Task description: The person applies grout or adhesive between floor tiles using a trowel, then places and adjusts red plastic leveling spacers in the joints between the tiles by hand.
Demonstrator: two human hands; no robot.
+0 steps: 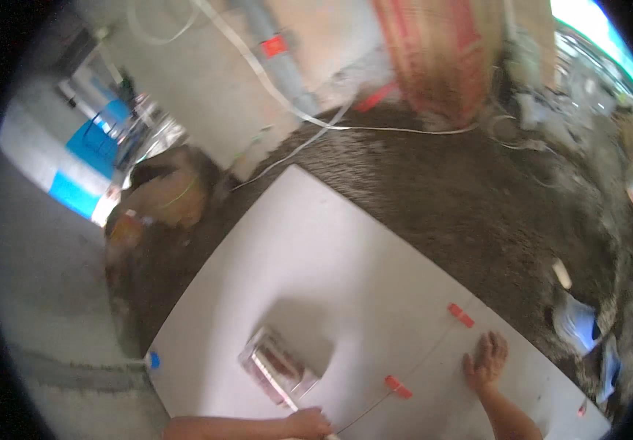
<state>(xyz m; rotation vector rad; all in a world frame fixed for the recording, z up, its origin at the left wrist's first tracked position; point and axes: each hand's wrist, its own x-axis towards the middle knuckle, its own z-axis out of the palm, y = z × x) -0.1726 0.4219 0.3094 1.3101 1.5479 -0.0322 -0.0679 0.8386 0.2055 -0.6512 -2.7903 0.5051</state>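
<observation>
Left hand [309, 423]: fingers closed around the pale, stick-like handle of a blocky, pinkish-white tool [284, 369]. The tool's head is over the large, smooth, white rectangular slab [258, 257]; contact cannot be determined. Right hand [487, 361]: fingers open and spread, palm down on the slab near its right edge. The slab lies over dark, rough mortar [412, 198]. Step in hand, as judged: working the slab with the tool. The next move calls for a firm handle grip and a steady right palm.
</observation>
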